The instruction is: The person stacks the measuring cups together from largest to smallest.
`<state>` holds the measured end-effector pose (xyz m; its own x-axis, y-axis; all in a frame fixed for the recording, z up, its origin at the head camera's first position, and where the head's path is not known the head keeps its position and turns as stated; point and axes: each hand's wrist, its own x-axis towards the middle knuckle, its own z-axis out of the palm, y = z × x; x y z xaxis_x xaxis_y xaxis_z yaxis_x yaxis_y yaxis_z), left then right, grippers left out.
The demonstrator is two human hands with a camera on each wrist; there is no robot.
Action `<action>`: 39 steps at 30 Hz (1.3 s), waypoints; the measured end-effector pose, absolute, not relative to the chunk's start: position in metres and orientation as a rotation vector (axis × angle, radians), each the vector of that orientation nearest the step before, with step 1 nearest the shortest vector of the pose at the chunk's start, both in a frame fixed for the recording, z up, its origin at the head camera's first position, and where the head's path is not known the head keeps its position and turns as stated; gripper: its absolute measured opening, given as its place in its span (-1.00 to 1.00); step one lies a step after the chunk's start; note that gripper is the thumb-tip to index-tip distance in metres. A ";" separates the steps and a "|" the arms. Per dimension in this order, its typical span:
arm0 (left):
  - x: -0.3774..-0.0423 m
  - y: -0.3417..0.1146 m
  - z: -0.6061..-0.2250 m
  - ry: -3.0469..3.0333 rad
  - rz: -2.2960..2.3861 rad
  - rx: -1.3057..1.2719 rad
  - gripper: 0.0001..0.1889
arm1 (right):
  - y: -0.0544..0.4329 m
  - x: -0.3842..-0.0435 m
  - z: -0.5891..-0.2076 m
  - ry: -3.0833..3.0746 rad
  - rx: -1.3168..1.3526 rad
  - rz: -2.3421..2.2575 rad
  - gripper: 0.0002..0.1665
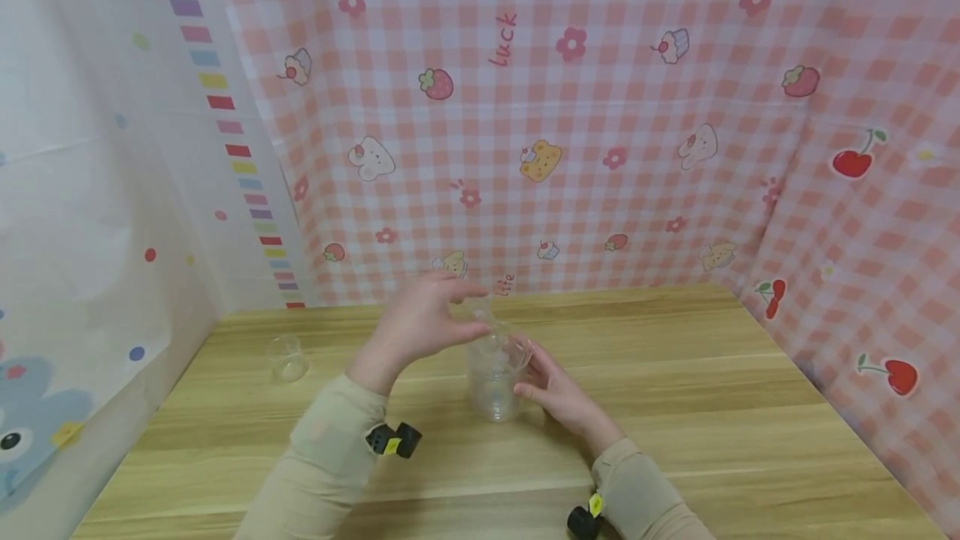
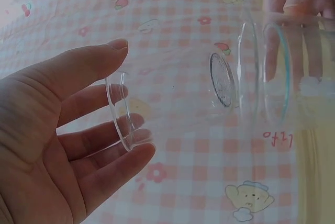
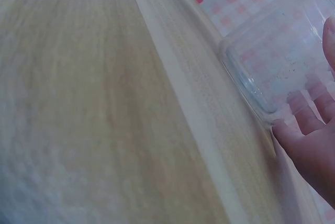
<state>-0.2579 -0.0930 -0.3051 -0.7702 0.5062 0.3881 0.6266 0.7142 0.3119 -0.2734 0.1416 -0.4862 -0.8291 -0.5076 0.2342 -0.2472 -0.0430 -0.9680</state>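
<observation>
My left hand (image 1: pixel 420 319) grips a small clear cup (image 2: pixel 167 93) round its rim, thumb on one side and fingers on the other. The cup's round base points toward the mouth of a larger clear container (image 1: pixel 493 394), and overlaps that mouth in the head view. The larger container stands upright on the table. My right hand (image 1: pixel 558 394) holds it from the right side, with the thumb on the near side and fingers (image 3: pixel 306 116) behind, seen through the clear wall.
Another small clear cup (image 1: pixel 288 365) stands at the left of the wooden table (image 1: pixel 675 407). Pink checked cloth (image 1: pixel 600 107) hangs behind the table and along its right side, and a white patterned sheet (image 1: pixel 112 190) hangs on the left.
</observation>
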 end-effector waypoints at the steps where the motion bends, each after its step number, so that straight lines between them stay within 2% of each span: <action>1: -0.258 -0.092 -0.306 -2.651 -0.626 -0.892 -0.52 | 0.142 -0.273 -0.486 2.026 -0.811 -1.977 -0.09; 27: -0.274 -0.068 -0.334 -2.777 -0.499 -0.937 -0.53 | 0.142 -0.274 -0.486 2.050 -0.794 -1.951 -0.11; 39: -0.273 -0.059 -0.340 -2.849 -0.421 -0.950 -0.53 | 0.143 -0.274 -0.487 2.040 -0.783 -1.946 -0.06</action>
<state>-0.2725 -0.0591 -0.3398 -0.7984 0.5715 0.1894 0.6019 0.7660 0.2257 -0.2736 0.1432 -0.4868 -0.8354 -0.5108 0.2028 -0.2267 -0.0159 -0.9738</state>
